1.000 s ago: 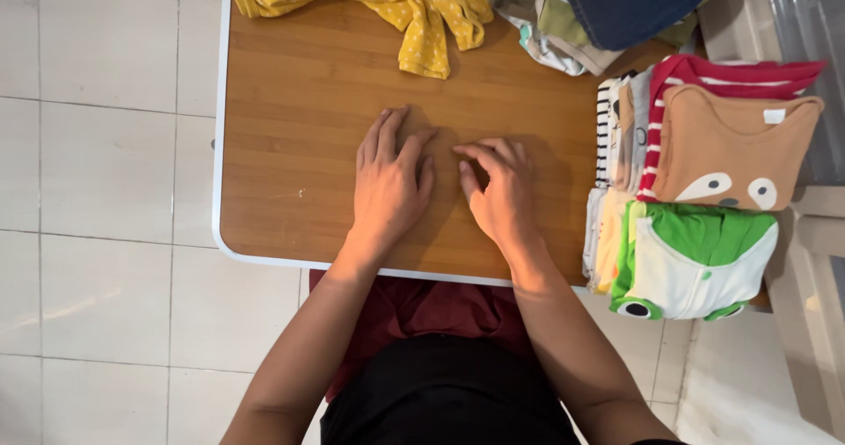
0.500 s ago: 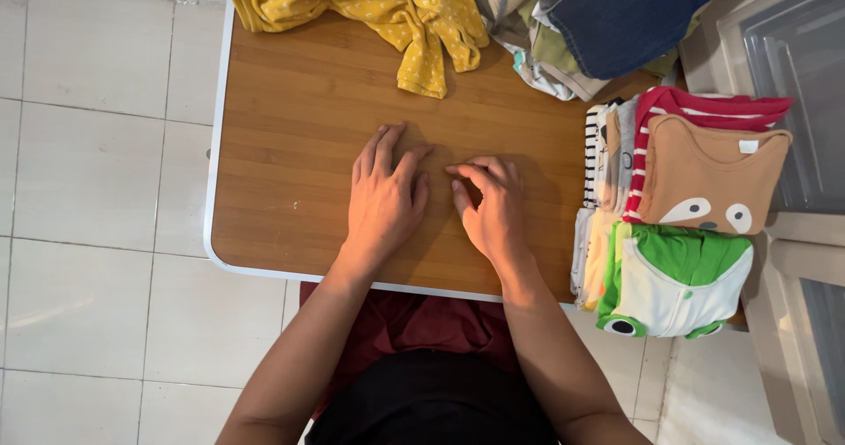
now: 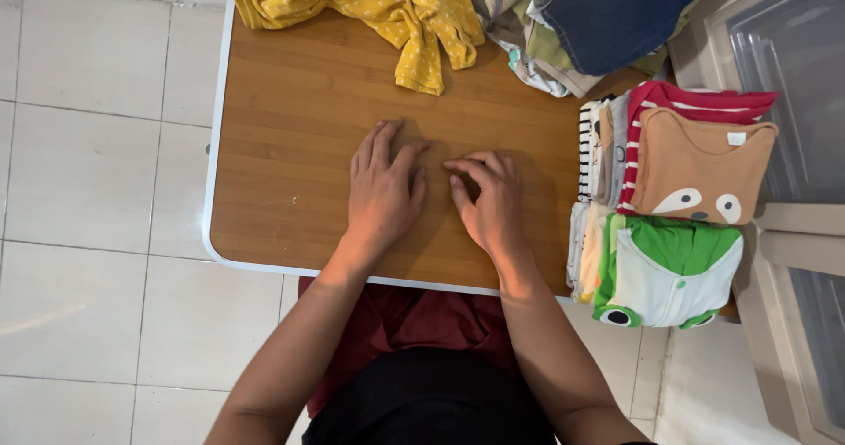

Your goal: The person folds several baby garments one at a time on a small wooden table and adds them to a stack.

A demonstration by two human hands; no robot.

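My left hand (image 3: 381, 192) lies flat, palm down, on the bare wooden table (image 3: 282, 128), fingers slightly spread and holding nothing. Just to its right, my right hand (image 3: 488, 201) rests on the table with its fingers curled under, also with nothing in it. The two hands nearly touch at the middle of the tabletop. A crumpled yellow dotted garment (image 3: 370, 5) lies at the table's far edge, above the hands.
A heap of unfolded clothes with dark blue denim (image 3: 607, 14) sits at the far right. Folded stacks fill the right side: a tan animal-face shirt (image 3: 700, 168) over a red striped one, and a green and white frog garment (image 3: 669, 269). Clear plastic bins (image 3: 792, 66) stand right. White tile floor (image 3: 97, 172) lies left.
Both hands stay resting in the same pose on the table. The camera view has shifted slightly, so the table and stacks appear a little further left.
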